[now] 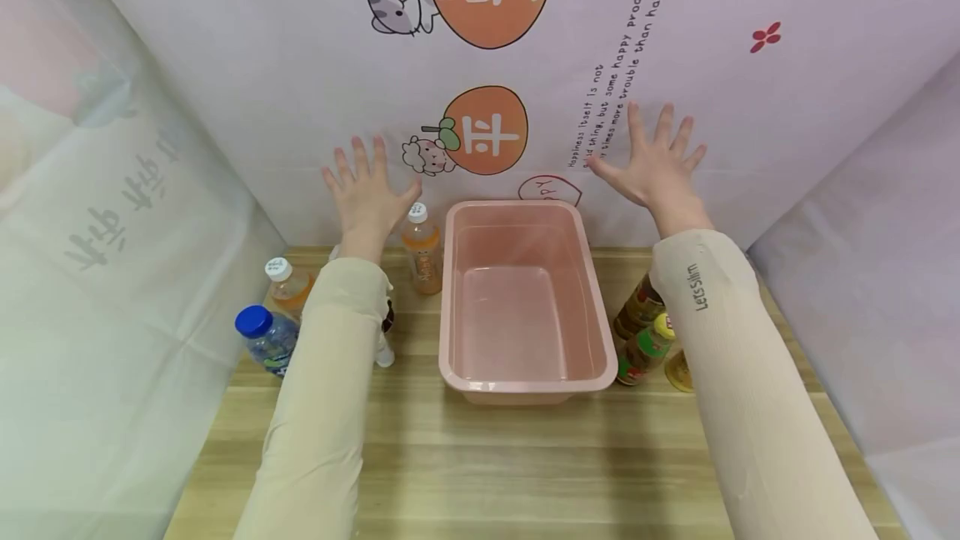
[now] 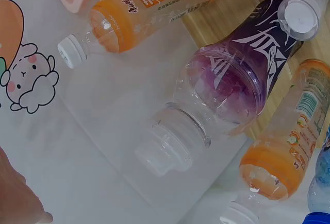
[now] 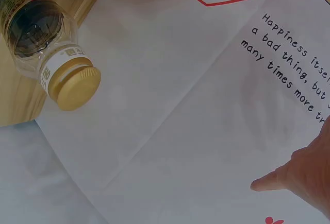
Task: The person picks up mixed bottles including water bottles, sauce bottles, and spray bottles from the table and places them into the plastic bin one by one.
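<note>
Both hands are raised with fingers spread, holding nothing. In the head view my left hand (image 1: 367, 205) is above the bottles left of a pink plastic basin (image 1: 517, 307). My right hand (image 1: 656, 163) is up on the other side, in front of the printed back sheet. Nearest the left hand is an orange drink bottle (image 1: 423, 252) with a white cap. The left wrist view shows a purple drink bottle (image 2: 227, 80) lower down, partly hidden by the left arm in the head view. A gold-capped bottle of dark liquid (image 3: 41, 33) shows in the right wrist view.
On the left stand another orange drink bottle (image 1: 291, 286) and a blue-capped bottle (image 1: 268, 338). Right of the basin are a yellow-capped bottle (image 1: 647, 348) and a bottle of yellowish liquid (image 1: 679, 372), partly behind the sleeve. White sheets wall the wooden table (image 1: 480, 473) at back and sides.
</note>
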A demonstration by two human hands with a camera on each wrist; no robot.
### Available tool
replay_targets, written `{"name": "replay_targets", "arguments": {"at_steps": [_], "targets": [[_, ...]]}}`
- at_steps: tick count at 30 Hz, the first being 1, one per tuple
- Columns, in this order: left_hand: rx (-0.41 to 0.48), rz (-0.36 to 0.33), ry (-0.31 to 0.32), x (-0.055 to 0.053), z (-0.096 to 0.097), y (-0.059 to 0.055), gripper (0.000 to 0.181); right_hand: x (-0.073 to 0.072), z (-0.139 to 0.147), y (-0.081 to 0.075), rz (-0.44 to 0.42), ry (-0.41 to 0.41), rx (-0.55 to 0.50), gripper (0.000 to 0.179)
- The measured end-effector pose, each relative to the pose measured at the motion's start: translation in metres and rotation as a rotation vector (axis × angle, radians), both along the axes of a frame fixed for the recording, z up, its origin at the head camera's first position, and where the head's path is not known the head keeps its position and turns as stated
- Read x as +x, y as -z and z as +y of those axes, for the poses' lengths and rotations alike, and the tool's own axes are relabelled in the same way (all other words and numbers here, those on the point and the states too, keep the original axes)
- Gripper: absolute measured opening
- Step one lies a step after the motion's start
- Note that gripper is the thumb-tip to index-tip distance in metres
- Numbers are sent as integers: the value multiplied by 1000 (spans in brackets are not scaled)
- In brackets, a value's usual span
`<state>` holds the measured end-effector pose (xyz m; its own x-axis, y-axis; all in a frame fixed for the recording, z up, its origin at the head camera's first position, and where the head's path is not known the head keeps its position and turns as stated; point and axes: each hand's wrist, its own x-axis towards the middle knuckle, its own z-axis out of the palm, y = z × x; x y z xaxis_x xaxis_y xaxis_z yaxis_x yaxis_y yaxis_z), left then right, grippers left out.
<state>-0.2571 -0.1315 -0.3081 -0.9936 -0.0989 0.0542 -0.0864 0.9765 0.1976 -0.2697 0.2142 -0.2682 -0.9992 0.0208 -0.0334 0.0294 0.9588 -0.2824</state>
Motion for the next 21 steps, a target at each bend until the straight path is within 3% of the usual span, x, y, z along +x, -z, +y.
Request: {"name": "replay_targets", "arguments": {"at_steps": [10, 21], "targets": [[55, -12, 47, 5, 5, 1, 88, 5, -2, 4, 29, -21, -81, 94], [148, 21, 115, 14, 20, 4, 80, 24, -7, 30, 23, -72, -285, 87]]}}
